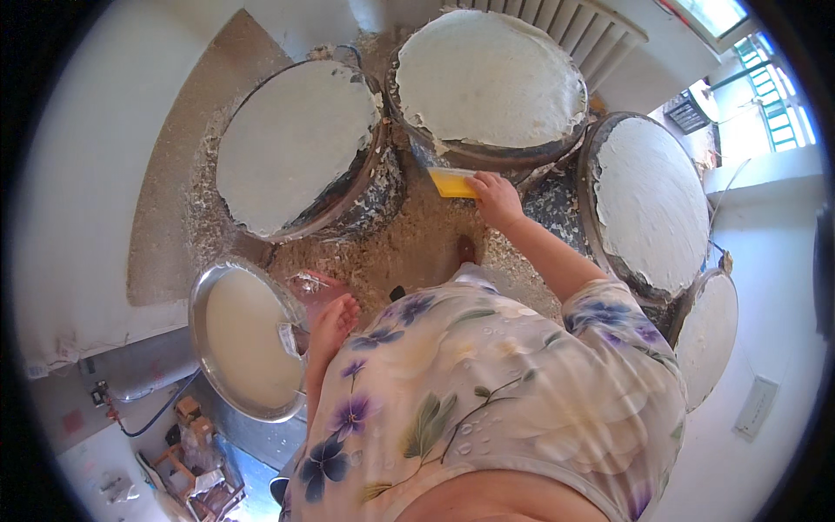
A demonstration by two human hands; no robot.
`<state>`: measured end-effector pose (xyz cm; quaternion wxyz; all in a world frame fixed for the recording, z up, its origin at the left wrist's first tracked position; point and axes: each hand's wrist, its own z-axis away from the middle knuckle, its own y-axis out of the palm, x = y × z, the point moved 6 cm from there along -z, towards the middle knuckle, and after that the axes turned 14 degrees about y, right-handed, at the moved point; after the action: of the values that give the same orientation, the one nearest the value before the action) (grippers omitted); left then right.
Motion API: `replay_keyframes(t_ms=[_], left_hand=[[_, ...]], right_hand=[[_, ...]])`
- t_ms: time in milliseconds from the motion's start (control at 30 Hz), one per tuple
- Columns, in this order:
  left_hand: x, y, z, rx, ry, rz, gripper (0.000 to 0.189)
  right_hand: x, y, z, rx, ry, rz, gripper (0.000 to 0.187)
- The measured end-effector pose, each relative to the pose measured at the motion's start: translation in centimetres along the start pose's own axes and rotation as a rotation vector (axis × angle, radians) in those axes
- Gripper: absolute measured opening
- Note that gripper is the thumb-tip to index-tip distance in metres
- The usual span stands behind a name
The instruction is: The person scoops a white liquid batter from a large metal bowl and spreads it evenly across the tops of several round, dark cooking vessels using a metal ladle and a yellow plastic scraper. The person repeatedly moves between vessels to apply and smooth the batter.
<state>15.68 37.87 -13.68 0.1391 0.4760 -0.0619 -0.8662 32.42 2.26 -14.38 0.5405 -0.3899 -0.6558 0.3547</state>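
My right hand (498, 201) grips a flat yellow scraper (451, 183) by its right end, in front of the middle round griddle (483, 156). A white, uneven-edged layer of batter or thin pancake (489, 78) covers most of that griddle. My left hand (335, 322) hangs by my side with loosely bent fingers and nothing seen in it. Beside it is a wide metal basin (197, 326) of pale, creamy liquid (248, 339). An implement (287, 339), partly hidden by my forearm, rests at the basin's right edge.
More white-coated griddles stand around me: one at left (297, 150), one at right (652, 202), another far right (708, 339). A pink object (319, 287) lies behind my left hand. A radiator (587, 32) is behind the middle griddle. Wooden items (189, 470) lie lower left.
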Motion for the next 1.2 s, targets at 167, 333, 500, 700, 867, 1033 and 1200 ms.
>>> replay_keyframes(t_ms=[167, 333, 500, 700, 867, 1033, 1200], left_hand=[[-0.2, 4.8, -2.8, 0.121, 0.022, -0.058, 0.034], [-0.4, 5.5, -2.9, -0.011, 0.004, -0.092, 0.034], [0.3, 4.5, -1.2, -0.128, -0.052, -0.066, 0.034], [-0.3, 2.6, -0.8, -0.202, -0.044, -0.066, 0.035], [0.0, 1.7, 0.0, -0.193, -0.058, -0.021, 0.036], [0.0, -0.2, -0.6, -0.188, -0.085, -0.090, 0.033], [-1.4, -0.1, -4.6, -0.008, -0.015, -0.104, 0.029]], right_hand=[[-2.4, 4.5, -5.3, 0.086, -0.115, 0.087, 0.039], [-0.1, 7.5, -7.8, 0.177, -0.265, -0.005, 0.038], [3.5, 9.7, -11.7, 0.177, -0.276, -0.032, 0.033], [6.8, 12.8, -17.8, 0.220, -0.296, -0.004, 0.024], [8.0, 12.8, -21.8, 0.174, -0.276, 0.010, 0.025], [9.1, 9.2, -18.2, 0.016, -0.336, -0.069, 0.029], [3.8, 6.3, -9.1, 0.175, -0.048, 0.151, 0.033]])
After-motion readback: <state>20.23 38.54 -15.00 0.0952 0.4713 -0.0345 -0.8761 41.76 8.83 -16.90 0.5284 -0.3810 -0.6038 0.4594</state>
